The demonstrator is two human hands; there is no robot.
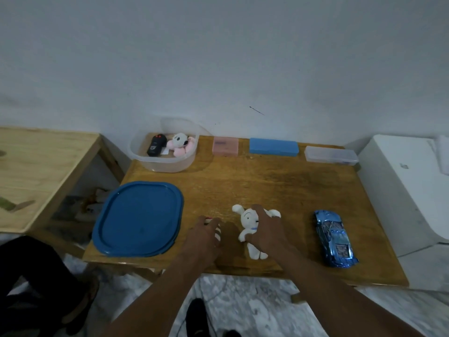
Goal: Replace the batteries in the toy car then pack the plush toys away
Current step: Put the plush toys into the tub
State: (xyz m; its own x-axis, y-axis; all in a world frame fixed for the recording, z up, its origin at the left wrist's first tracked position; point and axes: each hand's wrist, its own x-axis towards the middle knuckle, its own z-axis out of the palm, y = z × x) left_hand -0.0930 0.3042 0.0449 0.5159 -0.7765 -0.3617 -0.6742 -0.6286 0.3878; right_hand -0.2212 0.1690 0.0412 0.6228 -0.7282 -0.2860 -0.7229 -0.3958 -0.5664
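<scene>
I see a brown wooden table (pixel 267 181) from above. My right hand (pixel 266 227) is near the front edge, and its fingers are bent around a white plush toy (pixel 247 218) with long ears. The toy lies on the table, with its face and legs sticking out from under the hand. My left hand (pixel 204 235) is just beside it, lying on top of a small red and white striped thing (pixel 218 233). The hand hides most of it, so I cannot tell what it is, or whether the hand grips it or just rests on it. The shiny blue toy car (pixel 336 238) sits on its wheels at the right side of the table, away from both hands. A big blue lid (pixel 138 220) lies flat at the left. Behind it, in the back corner, stands a clear tub (pixel 167 164) with no lid on. Inside it are a pink and white plush toy (pixel 181 144) and a black remote (pixel 155 145), side by side. Along the back edge are a pink box (pixel 225 146), a blue box (pixel 273 147) and a clear box (pixel 331 155) in a row.
</scene>
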